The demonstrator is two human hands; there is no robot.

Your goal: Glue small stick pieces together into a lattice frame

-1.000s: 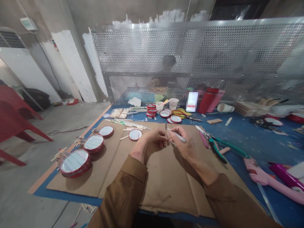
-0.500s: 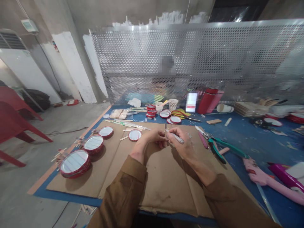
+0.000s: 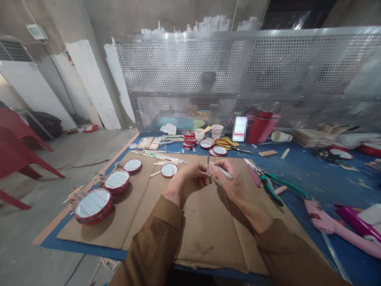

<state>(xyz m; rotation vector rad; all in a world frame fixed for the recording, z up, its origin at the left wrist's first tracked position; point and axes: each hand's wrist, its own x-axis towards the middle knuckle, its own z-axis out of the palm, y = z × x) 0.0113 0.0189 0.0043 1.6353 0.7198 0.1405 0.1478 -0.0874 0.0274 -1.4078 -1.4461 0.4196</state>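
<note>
Pinching a narrow, flat, brown wooden stick [image 3: 208,160] upright, the left hand [image 3: 196,173] sits near the centre of my view, fingers curled together around the stick's lower part. I see the right hand [image 3: 229,174] just beside it at three o'clock, gripping a slim whitish pen-shaped tool [image 3: 225,173] between thumb and fingers, with its front end towards the stick. I cannot tell from here whether that end touches the wood.

Both hands are above a creased brown cardboard sheet [image 3: 208,234] spread over the blue bench [image 3: 297,167]. From the hands, I find a small round red-rimmed disc with a pale face [image 3: 169,170] at nine o'clock. Farther out that way, three round red-sided pieces with pale faces [image 3: 93,202] form a row along the cardboard's edge, thin sticks jutting from their outer sides.

At twelve o'clock I have a white paper cup with a dark lattice pattern [image 3: 217,131]; at two, a red cylindrical bottle [image 3: 260,128], leaning. Teal-and-black-handled pliers [image 3: 270,191] lie at three o'clock, with a pink glue gun [image 3: 323,218] beyond them.
</note>
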